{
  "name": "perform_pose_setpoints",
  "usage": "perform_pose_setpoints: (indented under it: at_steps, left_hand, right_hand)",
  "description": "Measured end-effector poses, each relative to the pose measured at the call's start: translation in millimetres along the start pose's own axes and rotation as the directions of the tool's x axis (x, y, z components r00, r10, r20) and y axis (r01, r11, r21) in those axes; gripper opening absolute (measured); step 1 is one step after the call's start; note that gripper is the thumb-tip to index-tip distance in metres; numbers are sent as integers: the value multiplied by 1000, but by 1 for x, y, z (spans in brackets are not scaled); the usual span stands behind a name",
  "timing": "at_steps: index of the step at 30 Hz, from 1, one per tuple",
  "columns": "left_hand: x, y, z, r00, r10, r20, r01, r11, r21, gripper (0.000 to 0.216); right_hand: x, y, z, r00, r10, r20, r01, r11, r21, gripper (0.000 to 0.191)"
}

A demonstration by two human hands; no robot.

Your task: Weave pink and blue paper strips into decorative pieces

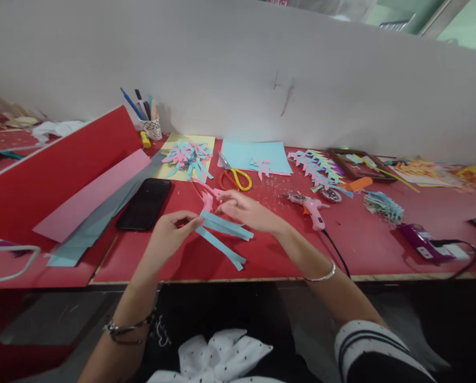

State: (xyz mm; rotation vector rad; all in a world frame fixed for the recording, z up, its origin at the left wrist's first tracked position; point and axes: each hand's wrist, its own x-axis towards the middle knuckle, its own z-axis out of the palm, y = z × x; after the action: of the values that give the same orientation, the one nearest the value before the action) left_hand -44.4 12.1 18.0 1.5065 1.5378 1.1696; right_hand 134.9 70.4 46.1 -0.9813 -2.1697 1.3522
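Observation:
My left hand (174,234) pinches the crossing of light blue paper strips (225,227) and pink paper strips (207,201) between thumb and fingers, above the red table. The blue strips reach toward the lower right; the pink ones point up and away. From the right, my right hand (249,210) bends over the strips, its fingers closed on them near the pink ends. Its fingertips partly overlap the paper. Just beyond lie yellow-handled scissors (238,177), partly open. A pink glue gun (311,207) with a lit red light rests to the right of my right hand.
A black phone (144,205) and long pink and blue paper sheets lie left, beside a leaning red board (74,170). Along the wall are a pen cup (152,129), a strip pile (188,158), blue paper (253,154) and folded paper chains (315,167). A purple power box (423,242) sits right.

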Motion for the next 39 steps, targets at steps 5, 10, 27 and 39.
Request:
perform_pose_setpoints:
  at_steps: [5,10,27,39]
  left_hand:
    - [5,5,21,995,18,96,-11,997,-70,19]
    - [5,1,33,993,-9,115,12,1000,-25,22]
    - [-16,-21,35,987,-21,162,-58,884,464,29]
    - [-13,-32,36,913,298,279,-408,637,654,31]
  right_hand:
    - [-29,5,15,997,54,56,-53,999,-9,77]
    - [-34,19,23,994,109,-22,-109,994,33,75]
    - [-7,21,-6,930,225,289,17,763,-646,43]
    - [-28,23,12,998,-21,66,61,734,-677,31]
